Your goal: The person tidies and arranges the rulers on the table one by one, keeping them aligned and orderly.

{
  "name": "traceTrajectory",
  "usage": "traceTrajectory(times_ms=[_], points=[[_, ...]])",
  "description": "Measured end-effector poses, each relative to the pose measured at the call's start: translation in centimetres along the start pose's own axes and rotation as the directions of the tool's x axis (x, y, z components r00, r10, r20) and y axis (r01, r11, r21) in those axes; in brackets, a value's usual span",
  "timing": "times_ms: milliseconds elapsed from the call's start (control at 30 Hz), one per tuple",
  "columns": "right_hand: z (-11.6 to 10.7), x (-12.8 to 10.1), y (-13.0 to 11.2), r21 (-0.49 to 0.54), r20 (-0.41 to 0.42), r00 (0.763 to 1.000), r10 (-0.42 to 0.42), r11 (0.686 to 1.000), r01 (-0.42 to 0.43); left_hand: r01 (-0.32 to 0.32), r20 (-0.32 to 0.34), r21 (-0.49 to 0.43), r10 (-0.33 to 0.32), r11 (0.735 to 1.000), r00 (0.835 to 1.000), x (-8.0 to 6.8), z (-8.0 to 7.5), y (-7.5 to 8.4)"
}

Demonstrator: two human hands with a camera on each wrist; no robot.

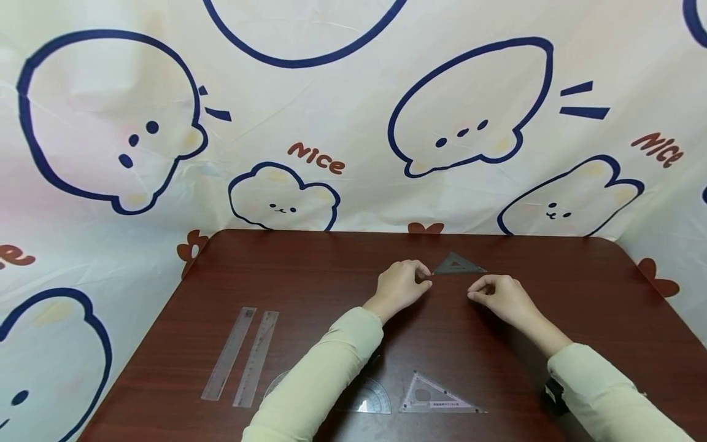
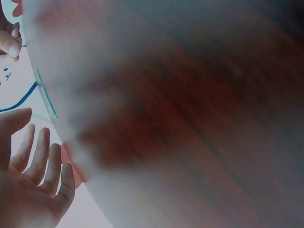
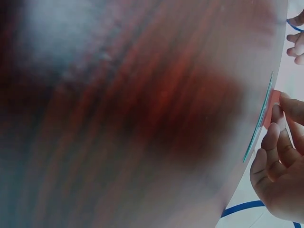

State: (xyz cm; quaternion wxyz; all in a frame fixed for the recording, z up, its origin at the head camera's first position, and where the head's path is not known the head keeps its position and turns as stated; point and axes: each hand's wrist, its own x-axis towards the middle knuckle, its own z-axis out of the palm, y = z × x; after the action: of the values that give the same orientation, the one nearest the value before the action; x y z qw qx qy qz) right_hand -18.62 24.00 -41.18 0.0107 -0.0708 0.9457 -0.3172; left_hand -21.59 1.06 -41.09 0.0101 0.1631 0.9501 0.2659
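From the head camera, your left hand (image 1: 402, 285) sits on the dark red table (image 1: 309, 276) with its fingers curled, the fingertips touching the left corner of a small dark triangle ruler (image 1: 457, 265) that lies flat toward the far middle of the table. Whether you actually pinch that corner, you cannot tell from here. Your right hand (image 1: 499, 296) rests just below and to the right of the triangle, fingers loosely curled, close to it but apart and holding nothing. Nearer to you lie two clear straight rulers (image 1: 242, 356) side by side at the left, a clear protractor (image 1: 371, 398) partly under your left sleeve (image 1: 315, 387), and a clear triangle ruler (image 1: 436, 396) just to its right. A printed cloth (image 1: 342, 123) with cartoon shapes hangs behind the table.

From the left wrist camera, the table (image 2: 190, 118) is a blur; your left hand (image 2: 31, 175) shows with its fingers spread and fairly straight, near a thin greenish edge (image 2: 46, 95), and gripping nothing there.

From the right wrist camera, your right hand (image 3: 280, 166) has its fingers curled beside the same thin greenish edge (image 3: 259, 121), not clearly closed on it
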Motion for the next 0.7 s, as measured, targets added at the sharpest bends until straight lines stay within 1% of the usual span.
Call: traceTrajectory(times_ms=[100,367,533,700], points=[[-0.1,0.5,0.1,-0.004,-0.005,1.0,0.009,1.0,-0.009,0.007,0.0,0.004,-0.007,1.0,1.0,0.3,0.1,0.3],[-0.3,1.3,0.6,-0.014,-0.023,1.0,-0.004,1.0,0.004,0.012,0.02,0.063,-0.013,0.998,1.0,0.9,0.6,0.4],[-0.5,1.6,0.7,-0.027,-0.04,0.999,-0.008,1.0,0.007,0.007,0.026,0.065,-0.008,0.998,1.0,1.3,1.1,0.5],[-0.7,2.0,0.8,-0.029,-0.044,0.999,0.007,1.0,-0.009,0.018,0.037,0.069,-0.021,0.997,0.999,1.6,1.3,0.8]])
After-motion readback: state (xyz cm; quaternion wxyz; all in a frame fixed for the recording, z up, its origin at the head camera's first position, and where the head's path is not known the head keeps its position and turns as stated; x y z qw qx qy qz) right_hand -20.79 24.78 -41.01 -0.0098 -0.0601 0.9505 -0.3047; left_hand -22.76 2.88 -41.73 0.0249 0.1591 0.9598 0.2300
